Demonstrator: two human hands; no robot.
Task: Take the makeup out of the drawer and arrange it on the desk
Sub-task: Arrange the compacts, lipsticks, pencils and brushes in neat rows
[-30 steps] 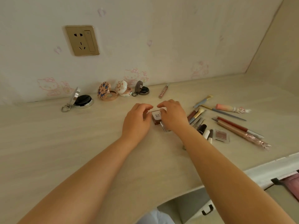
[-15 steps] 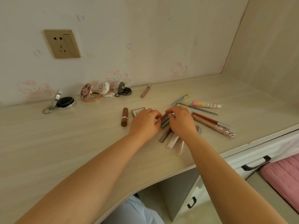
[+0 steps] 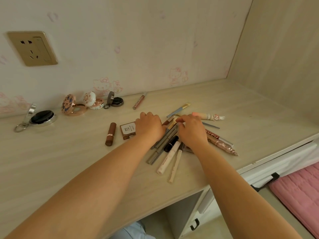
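Pale wood-grain desk (image 3: pixel 51 161) under both outstretched arms: my left hand (image 3: pixel 149 125) lies palm-down, fingers curled, grip unclear; my right hand (image 3: pixel 191 130) pinches a gold-tipped slim makeup pencil (image 3: pixel 172 125).

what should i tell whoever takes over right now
Left hand: palm down on the pile of pens, grip unclear.
Right hand: fingers pinching a brush tip in the pile.
Done: four open compacts in a row by the wall; lipstick and small box laid side by side.
Left: sort the pile and the loose pieces right of it.
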